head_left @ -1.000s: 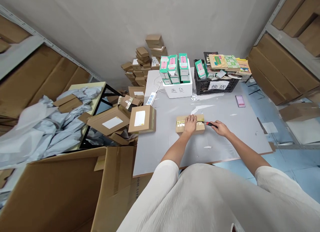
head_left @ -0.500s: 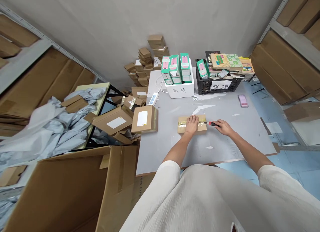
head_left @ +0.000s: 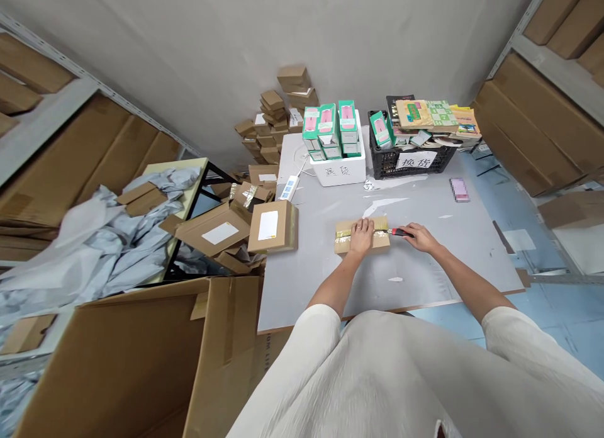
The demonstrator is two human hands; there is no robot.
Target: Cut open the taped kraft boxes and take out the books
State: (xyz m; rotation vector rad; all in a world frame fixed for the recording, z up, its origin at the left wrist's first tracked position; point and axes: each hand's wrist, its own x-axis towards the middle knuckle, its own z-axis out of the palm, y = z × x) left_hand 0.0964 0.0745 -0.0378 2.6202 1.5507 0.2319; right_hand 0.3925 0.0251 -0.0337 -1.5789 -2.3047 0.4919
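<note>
A small taped cardboard box [head_left: 343, 243] lies flat on the table in front of me. My left hand [head_left: 362, 234] rests on its top, fingers stretched out over the tape and not wrapped round it. From the right, my right hand [head_left: 421, 238] grips a red and black utility knife [head_left: 401, 232]. The blade's tip touches the right end of the box along the shiny tape seam. How deep the blade sits, I cannot make out.
On the grey table [head_left: 311, 287] stand a white bin [head_left: 340, 172] of green-and-pink boxes, a black crate [head_left: 384, 166] of books, a pink phone-like object [head_left: 459, 190], a power strip [head_left: 289, 187] and a labelled carton [head_left: 271, 227]. A big open carton [head_left: 226, 343] is at lower left.
Both hands, the box and the knife stay almost where they were. The knife and right hand have shifted very slightly left; the view has tilted a little.
</note>
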